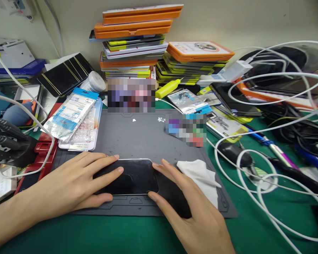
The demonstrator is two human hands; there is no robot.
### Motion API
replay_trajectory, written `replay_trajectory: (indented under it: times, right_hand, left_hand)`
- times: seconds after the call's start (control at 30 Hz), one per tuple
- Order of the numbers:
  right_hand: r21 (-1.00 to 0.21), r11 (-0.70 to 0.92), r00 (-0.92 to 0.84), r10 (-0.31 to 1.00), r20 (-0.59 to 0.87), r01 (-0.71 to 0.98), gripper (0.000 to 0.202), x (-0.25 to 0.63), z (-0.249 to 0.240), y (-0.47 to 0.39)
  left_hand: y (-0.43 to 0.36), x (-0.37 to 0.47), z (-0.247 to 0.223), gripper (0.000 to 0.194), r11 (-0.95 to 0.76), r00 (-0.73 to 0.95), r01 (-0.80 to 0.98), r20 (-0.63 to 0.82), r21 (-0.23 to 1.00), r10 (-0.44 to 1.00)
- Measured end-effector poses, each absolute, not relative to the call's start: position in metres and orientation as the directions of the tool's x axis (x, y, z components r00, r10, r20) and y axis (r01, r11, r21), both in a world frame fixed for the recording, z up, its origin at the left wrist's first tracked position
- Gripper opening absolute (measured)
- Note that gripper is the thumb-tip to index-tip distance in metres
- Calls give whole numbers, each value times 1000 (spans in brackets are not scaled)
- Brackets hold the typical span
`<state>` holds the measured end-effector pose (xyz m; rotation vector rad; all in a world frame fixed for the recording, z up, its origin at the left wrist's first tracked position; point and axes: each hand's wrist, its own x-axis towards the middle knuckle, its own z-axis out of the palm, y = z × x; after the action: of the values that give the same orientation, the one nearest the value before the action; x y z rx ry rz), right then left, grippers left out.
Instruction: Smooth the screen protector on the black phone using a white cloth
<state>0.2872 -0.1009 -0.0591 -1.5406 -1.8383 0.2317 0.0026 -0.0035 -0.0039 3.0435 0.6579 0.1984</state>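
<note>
A black-screened smartphone (139, 178) lies flat, screen up, on a grey work mat (137, 137). My left hand (79, 180) spans its left end, one fingertip at the far edge, another on the glass, the thumb by the near edge. At the right end, my right hand (193, 204) frames the phone between thumb and fingers, touching its two corners. Beneath my right hand shows a flat black thing (173, 192), partly hidden; its kind is unclear. A crumpled white cloth (198, 176) lies just right of that hand.
Stacked orange and yellow boxes (132, 30) stand against the wall. Packets (72, 113) lie left of the mat, near a red tool (45, 155). White cables (257, 187) loop across the right side. A yellow bottle (168, 88) lies behind the mat. White scraps (161, 120) dot it.
</note>
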Motion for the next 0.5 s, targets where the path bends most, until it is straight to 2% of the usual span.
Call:
replay_trajectory:
  times: [0.5]
  right_hand:
    - [-526,298,-60,905,421,797,51,290,-59,-102]
  left_hand:
    - [-3,3,-4,47,-910,900,409,135,59,414]
